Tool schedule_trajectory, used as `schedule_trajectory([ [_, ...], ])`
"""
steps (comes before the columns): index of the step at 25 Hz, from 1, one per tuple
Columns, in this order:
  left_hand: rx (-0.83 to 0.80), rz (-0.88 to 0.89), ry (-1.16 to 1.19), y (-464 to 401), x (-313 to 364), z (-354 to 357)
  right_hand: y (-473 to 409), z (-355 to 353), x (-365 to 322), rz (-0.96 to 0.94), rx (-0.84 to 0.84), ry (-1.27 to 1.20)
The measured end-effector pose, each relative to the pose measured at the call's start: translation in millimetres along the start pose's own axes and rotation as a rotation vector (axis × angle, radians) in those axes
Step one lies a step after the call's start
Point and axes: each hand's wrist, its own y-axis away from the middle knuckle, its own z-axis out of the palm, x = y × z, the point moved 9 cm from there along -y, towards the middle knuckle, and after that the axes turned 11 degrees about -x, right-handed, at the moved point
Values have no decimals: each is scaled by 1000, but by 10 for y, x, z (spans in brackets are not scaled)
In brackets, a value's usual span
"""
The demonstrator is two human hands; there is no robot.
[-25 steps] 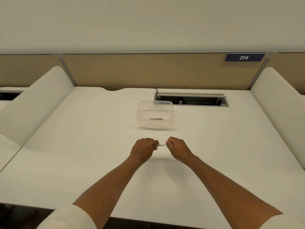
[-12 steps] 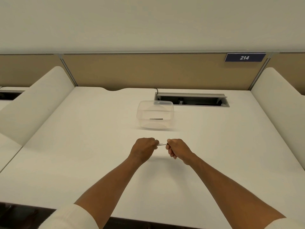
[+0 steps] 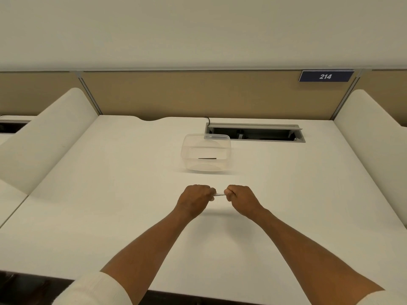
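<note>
- Hardly anything has shifted since the earlier frames: both fists sit in the same spot in front of the clear container (image 3: pixel 206 153), and the bare stretch of pen between them looks slightly shorter than a second ago.
- The left hand (image 3: pixel 195 199) is clenched round one end of the thin pale pen (image 3: pixel 219 194), knuckles up, fingers curled under.
- The right hand (image 3: pixel 239 198) grips the other end in the same way, fist closed tight on it.
- The pen lies level between the two fists, held just above the white desk (image 3: pixel 110 194), on the near side of the container and well apart from it. Only a short middle part with some small print shows; both ends are hidden inside the hands.
- The container stands upright and open on the desk, with a short dark strip (image 3: pixel 207 158) lying on its floor.
- Just behind the container and to its right, an open cable slot (image 3: pixel 255 133) is sunk into the desk.
- Further back from the container and well to its right, a blue sign (image 3: pixel 326 76) reading 214 sits on the tan partition (image 3: pixel 187 95).
</note>
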Motion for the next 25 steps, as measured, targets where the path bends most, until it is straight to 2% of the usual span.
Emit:
schedule_trajectory([
  [3,21,6,-24,3,17,-2,-15,42,59,116,-55,-98],
  [6,26,20,-44,-1,26,-21,-5,180,211,285,-113,-450],
  [9,26,5,-19,-37,-35,-60,-38,246,207,299,-147,-596],
  [15,50,11,11,-94,-133,-144,-95,-27,83,-4,22,-330],
  [18,56,13,25,-115,-146,-121,-93,-103,-26,-135,37,-66],
  [21,54,14,31,-138,-131,-96,-99,-124,-21,-120,77,132],
  [25,36,-2,33,-166,-114,-55,-124,-75,30,-70,61,18],
])
